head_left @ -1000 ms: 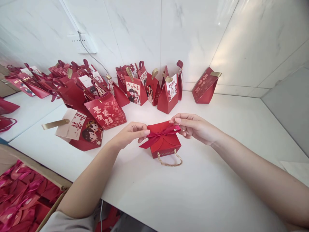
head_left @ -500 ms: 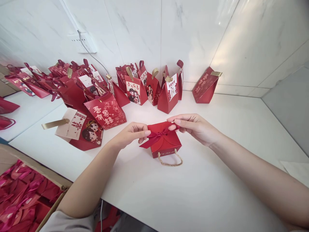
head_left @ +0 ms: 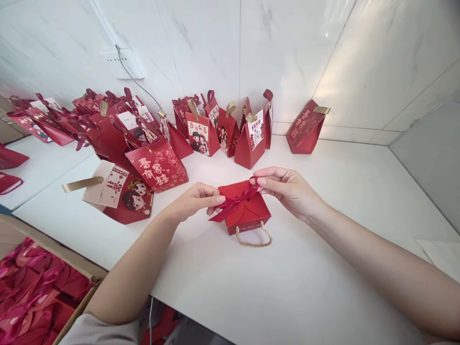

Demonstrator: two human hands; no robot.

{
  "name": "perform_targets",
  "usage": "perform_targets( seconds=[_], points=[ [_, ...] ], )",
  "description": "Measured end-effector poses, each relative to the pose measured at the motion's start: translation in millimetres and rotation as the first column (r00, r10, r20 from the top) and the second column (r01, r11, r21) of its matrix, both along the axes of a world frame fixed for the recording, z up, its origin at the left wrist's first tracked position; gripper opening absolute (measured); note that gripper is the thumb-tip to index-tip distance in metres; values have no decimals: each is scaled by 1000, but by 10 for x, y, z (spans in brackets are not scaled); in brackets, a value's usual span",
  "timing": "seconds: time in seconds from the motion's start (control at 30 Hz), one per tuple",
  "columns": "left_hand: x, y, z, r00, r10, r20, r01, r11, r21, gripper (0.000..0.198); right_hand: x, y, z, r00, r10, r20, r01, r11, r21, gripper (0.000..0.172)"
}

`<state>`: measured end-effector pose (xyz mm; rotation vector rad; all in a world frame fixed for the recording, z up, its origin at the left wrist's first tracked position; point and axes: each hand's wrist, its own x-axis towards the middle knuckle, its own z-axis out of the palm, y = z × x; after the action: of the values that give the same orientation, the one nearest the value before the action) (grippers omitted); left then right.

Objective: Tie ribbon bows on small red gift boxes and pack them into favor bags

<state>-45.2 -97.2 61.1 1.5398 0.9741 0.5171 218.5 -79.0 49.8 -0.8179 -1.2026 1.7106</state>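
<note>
A small red gift box (head_left: 253, 211) with overlapping curved flaps lies on the white table in front of me. Its gold rope handle (head_left: 254, 243) rests on the tabletop at the near side. A dark red ribbon (head_left: 235, 205) is tied across the top of the box. My left hand (head_left: 203, 199) pinches the ribbon's left side between thumb and fingers. At the far right corner of the box, my right hand (head_left: 283, 188) pinches the ribbon's other side. The fingertips partly hide the ribbon where they grip it.
Several red printed gift boxes (head_left: 251, 141) stand along the tiled wall, more crowding the left. One box (head_left: 122, 191) with a gold strap lies left of my left hand. A cardboard carton (head_left: 81, 306) of ribboned red boxes sits at lower left. A wall socket (head_left: 124, 64) has a cable.
My right hand has shifted slightly left and up along the ribbon, its fingers drawn closer together. The left hand and the box have barely moved.
</note>
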Motion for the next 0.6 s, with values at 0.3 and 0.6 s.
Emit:
perform_targets(
  seconds=[0.3, 0.6],
  points=[
    [6, -8, 28, 1000, 14, 7, -14, 1000, 21, 42, -6, -21, 46, 990, -27, 139, 4, 986, 166, 12],
    [18, -9, 38, 1000, 16, -9, -16, 999, 42, 43, -10, -62, 47, 949, -123, 290, 40, 960, 278, 15]
  ],
)
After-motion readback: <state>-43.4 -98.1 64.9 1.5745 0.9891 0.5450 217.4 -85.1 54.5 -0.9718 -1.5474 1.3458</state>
